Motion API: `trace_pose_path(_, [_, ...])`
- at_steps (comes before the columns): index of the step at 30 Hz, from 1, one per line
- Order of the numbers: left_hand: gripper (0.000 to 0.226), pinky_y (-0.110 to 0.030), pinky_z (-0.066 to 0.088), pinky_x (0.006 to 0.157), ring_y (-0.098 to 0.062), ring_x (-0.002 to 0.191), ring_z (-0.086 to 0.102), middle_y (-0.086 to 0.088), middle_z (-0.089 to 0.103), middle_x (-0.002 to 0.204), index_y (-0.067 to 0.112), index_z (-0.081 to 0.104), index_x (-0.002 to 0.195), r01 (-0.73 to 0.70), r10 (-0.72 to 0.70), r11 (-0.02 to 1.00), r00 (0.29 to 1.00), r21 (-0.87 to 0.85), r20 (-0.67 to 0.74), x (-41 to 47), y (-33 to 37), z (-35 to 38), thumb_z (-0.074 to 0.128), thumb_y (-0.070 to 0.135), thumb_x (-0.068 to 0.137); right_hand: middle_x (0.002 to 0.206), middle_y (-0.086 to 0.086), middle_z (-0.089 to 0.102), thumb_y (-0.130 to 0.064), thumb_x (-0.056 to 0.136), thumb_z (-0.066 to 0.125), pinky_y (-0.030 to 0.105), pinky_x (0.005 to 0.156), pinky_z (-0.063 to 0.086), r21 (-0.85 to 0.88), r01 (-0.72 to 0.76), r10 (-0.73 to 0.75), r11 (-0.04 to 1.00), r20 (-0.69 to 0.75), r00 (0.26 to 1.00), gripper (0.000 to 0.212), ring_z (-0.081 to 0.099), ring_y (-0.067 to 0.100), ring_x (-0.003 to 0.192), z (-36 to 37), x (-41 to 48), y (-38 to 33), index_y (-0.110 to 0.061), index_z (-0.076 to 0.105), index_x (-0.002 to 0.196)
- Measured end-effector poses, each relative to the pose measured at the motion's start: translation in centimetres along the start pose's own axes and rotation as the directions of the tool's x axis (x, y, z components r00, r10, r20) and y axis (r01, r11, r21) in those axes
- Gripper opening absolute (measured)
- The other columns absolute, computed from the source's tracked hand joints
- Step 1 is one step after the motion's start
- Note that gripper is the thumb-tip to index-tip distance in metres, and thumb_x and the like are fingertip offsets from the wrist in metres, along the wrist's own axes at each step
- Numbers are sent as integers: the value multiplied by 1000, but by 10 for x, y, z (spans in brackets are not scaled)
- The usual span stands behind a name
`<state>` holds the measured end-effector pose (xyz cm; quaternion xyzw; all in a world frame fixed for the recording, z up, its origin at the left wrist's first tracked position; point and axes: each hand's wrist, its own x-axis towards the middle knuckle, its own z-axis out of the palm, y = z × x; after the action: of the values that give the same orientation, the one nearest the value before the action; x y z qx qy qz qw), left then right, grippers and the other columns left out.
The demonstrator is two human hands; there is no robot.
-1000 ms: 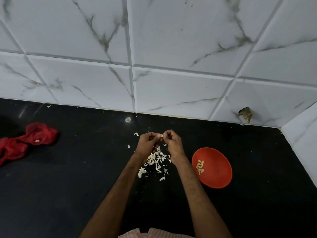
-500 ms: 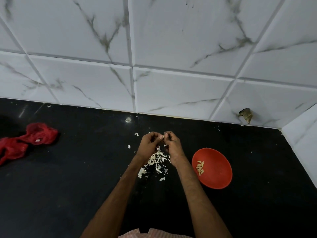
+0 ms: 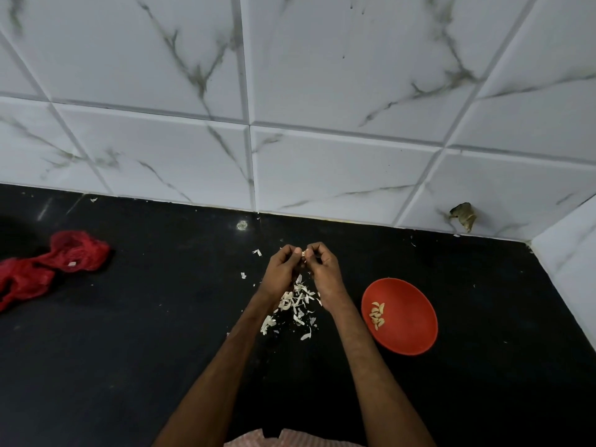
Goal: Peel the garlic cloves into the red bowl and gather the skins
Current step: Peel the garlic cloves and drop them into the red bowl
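Observation:
My left hand point(image 3: 283, 269) and my right hand point(image 3: 324, 267) meet above the black counter, fingertips together, pinching a small pale garlic clove point(image 3: 303, 252) between them. Below the hands lies a loose pile of white garlic skins point(image 3: 295, 303). To the right stands the red bowl point(image 3: 409, 330), holding several peeled cloves point(image 3: 376, 315) near its left side. How much skin is left on the pinched clove cannot be made out.
A red mesh bag point(image 3: 48, 266) lies crumpled at the far left of the black counter point(image 3: 161, 333). White marble-look wall tiles point(image 3: 322, 156) rise behind, and a side wall closes the right. Stray skin flakes point(image 3: 257, 252) lie near the hands.
Both hands stay in nearly the same spot; the fingers have shifted slightly on the clove. The bowl and skin pile are unchanged.

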<state>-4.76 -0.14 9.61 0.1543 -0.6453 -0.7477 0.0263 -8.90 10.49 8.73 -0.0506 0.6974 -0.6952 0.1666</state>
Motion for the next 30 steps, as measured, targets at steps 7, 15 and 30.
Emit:
trace_pose_path(7, [28,-14,36,46,0,46,43,11,49,52,9,59,79,-50,41,996,994,-80,-104,0,-2,-3,50,15,104,74,-5,60,-12,102,54,12,53,44,61,-56,58,997,-34,998,12,56,-5,60,-1,-3,-1,-7,63,95])
trace_pose_path(15, [32,-16,38,45,-1,44,46,3,58,58,2,63,82,-14,-4,997,971,-71,-238,8,-13,-8,51,20,104,79,-1,68,-14,99,62,16,56,45,-17,-49,49,999,-4,999,7,59,2,65,-5,-2,7,-8,64,96])
trace_pose_path(30, [15,-18,40,44,-8,57,51,-8,67,79,13,74,95,25,-46,995,972,-94,-231,8,-24,-18,62,2,94,102,0,74,-5,98,55,28,83,58,-456,-55,1,889,-119,993,22,69,11,92,-8,4,39,-13,73,109])
